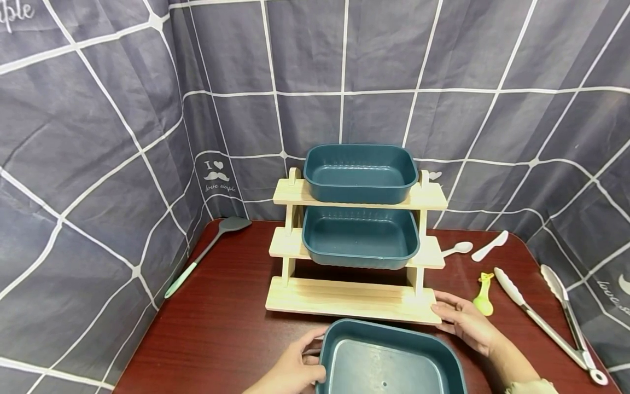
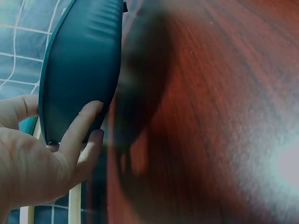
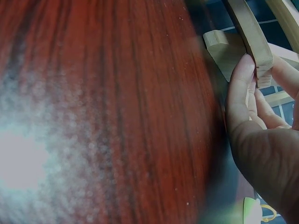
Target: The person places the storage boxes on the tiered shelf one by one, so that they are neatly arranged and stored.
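A dark teal plastic bin [image 1: 389, 335] is held at its left wall by my left hand [image 1: 297, 365], in front of the shelf. In the left wrist view, that hand's fingers [image 2: 74, 135] press the outside of the bin [image 2: 79, 74] with the thumb at its rim. My right hand [image 1: 467, 323] grips the right end of the lowest board of a three-tier wooden shelf [image 1: 344, 298]. The right wrist view has the thumb under the board [image 3: 252, 35] and fingers on its other side. Matching bins stand on the top tier [image 1: 359, 194] and the middle tier [image 1: 361, 257].
A grey spatula with a mint handle [image 1: 211, 246] lies left of the shelf. To the right are a white spoon [image 1: 460, 248], a white knife [image 1: 489, 246], a yellow-green spoon-shaped item [image 1: 484, 298] and long tongs [image 1: 551, 325]. Grey checked cloth [image 1: 379, 71] surrounds the red-brown table [image 1: 206, 339].
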A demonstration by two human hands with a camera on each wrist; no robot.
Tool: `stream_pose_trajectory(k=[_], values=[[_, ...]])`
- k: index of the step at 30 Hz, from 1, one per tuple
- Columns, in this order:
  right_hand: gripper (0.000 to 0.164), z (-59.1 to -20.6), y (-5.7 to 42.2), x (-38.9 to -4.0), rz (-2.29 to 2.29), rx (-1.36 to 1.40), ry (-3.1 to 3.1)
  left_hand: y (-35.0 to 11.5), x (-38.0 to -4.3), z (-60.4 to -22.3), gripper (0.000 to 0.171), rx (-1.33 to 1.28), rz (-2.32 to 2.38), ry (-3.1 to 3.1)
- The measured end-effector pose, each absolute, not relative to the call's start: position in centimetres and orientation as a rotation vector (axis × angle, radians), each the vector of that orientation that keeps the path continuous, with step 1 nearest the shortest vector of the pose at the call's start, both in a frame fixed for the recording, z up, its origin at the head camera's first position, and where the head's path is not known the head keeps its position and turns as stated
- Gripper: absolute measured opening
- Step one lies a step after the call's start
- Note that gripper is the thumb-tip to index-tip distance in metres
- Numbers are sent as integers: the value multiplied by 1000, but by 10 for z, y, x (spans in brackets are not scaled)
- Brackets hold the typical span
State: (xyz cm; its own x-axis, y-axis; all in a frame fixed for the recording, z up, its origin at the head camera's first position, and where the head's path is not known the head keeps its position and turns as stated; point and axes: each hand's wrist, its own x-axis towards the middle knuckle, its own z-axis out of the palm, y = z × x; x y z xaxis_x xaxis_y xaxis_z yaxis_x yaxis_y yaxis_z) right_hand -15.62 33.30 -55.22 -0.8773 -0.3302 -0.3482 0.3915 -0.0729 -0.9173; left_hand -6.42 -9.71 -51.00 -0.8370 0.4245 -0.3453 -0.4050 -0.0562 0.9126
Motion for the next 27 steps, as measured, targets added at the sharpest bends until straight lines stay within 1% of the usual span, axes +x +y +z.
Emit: stream_pose_trajectory(k=[6,11,18,27], values=[[38,-552,333,-155,-2020,56,1705,-105,-67,-505,85,6,1915,1728],[30,-553,333,-155,-2047,17,1673,-112,-69,-500,86,82,1909,1814],[29,-553,333,-155,-2053,-22,1658,-121,-72,-494,85,102,1931,1836],[30,-555,334,-155,-2048,-43,1673,-132,-79,-487,79,117,1936,1878]])
